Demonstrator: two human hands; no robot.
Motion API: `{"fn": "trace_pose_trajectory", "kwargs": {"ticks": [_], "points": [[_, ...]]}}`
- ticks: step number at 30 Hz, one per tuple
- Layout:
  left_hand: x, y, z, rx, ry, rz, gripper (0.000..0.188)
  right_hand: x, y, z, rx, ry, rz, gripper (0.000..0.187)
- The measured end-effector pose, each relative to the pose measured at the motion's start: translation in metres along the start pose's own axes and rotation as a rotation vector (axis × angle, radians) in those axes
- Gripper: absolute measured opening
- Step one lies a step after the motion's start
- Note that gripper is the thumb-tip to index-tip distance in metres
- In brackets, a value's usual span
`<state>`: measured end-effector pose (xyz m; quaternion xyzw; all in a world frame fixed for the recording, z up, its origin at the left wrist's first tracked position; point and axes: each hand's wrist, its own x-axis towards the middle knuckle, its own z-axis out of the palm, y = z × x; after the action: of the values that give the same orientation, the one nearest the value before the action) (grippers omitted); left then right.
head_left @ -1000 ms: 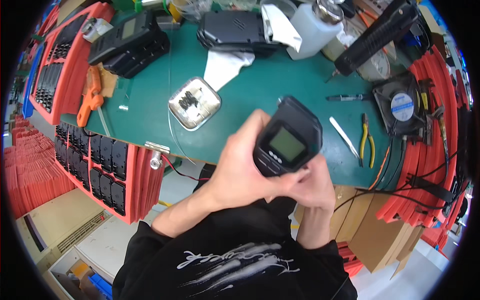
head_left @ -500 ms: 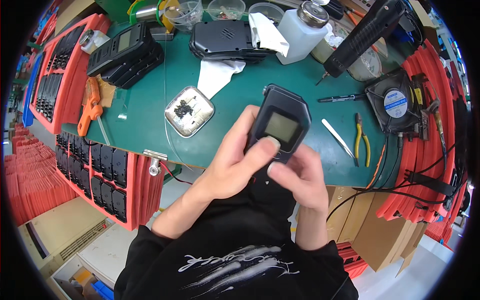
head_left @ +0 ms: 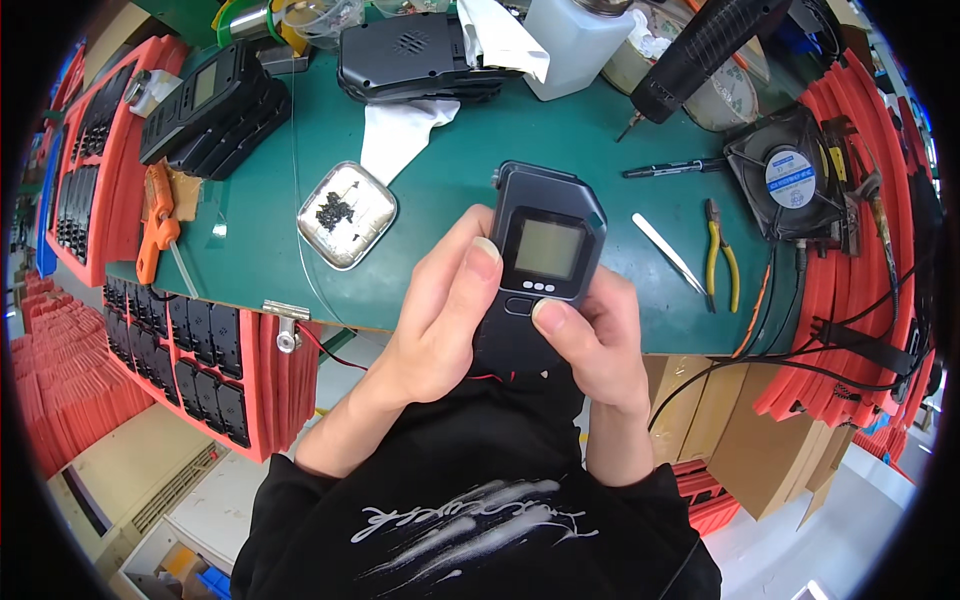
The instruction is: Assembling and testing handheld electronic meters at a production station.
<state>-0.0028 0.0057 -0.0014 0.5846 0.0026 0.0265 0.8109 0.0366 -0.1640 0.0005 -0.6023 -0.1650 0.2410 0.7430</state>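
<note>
Between both hands, over the near edge of the green bench, is a black handheld device (head_left: 520, 335) with a small grey screen and a row of white marks below it. My left hand (head_left: 445, 310) grips its left side, the thumb lying along the edge beside the screen. My right hand (head_left: 600, 335) is closed round the lower right side, thumb tip next to the button under the screen. The fingers behind the device are hidden. Left of my hands, a square metal tin (head_left: 348, 215) holds small black screws or similar bits.
Stacked black devices (head_left: 215, 115) and an orange glue gun (head_left: 160, 225) lie at left. Another black stack (head_left: 400, 55) and a white bottle (head_left: 575, 45) stand at the back. On the right are an electric screwdriver (head_left: 690, 65), tweezers (head_left: 667, 252), yellow-handled pliers (head_left: 720, 260) and a fan (head_left: 785, 175).
The device has turned more upright and its screen faces me squarely. My left thumb has moved off the area below the screen to the left edge. The whole view has shifted slightly.
</note>
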Motion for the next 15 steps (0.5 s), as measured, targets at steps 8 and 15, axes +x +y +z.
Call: {"fn": "trace_pose_trajectory", "kwargs": {"ticks": [8,15], "points": [[0.0002,0.0055,0.0047,0.022,0.027,0.005,0.044,-0.0022,-0.0026,-0.005,-0.027,-0.019,0.091,0.039],[-0.0013,0.0031,0.0023,0.047,0.008,0.025,0.043,-0.003,-0.0042,-0.0041,0.006,-0.009,0.104,0.038]]}}
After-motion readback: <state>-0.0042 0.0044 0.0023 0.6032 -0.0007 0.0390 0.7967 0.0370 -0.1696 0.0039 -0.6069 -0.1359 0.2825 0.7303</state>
